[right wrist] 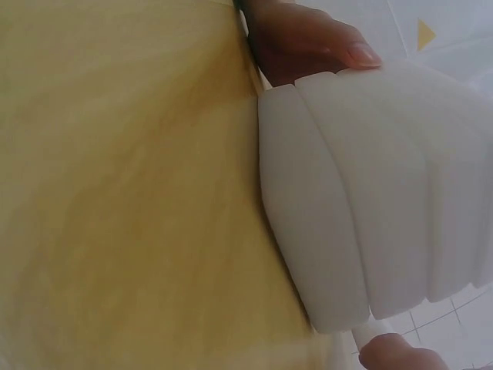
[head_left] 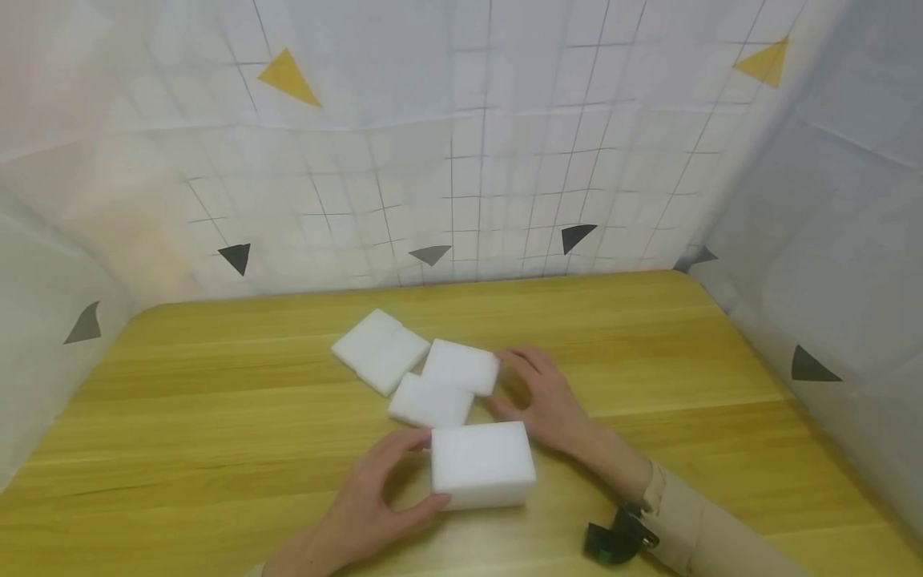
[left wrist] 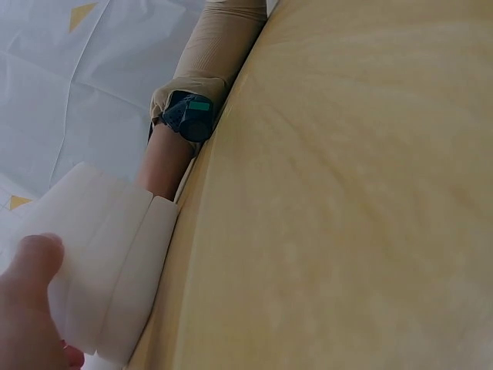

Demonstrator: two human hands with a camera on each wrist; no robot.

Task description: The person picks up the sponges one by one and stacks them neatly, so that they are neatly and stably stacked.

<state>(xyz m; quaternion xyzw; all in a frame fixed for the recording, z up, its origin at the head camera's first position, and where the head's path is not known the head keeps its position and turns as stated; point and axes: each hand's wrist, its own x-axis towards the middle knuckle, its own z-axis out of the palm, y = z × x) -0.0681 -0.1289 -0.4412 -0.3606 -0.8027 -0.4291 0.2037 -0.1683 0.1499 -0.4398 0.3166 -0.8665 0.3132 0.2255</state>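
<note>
A stack of white slabs [head_left: 481, 465] sits near the front of the wooden table, its layers visible in the left wrist view [left wrist: 100, 254] and right wrist view [right wrist: 385, 193]. My left hand [head_left: 364, 501] grips its left end, thumb at the near side and fingers at the far side; the left wrist view shows the thumb against it [left wrist: 31, 301]. Behind the stack, my right hand [head_left: 544, 401] pinches the right end of a loose white slab [head_left: 461, 367] between thumb and fingers. In the right wrist view the stack hides most of that hand [right wrist: 400, 356].
Another white slab [head_left: 431, 401] lies against the pinched one, with two more white slabs [head_left: 380, 350] side by side to the left. Patterned white sheets [head_left: 469, 160] stand behind and beside the table [head_left: 216, 449]. A dark device [head_left: 616, 538] is on the right wrist.
</note>
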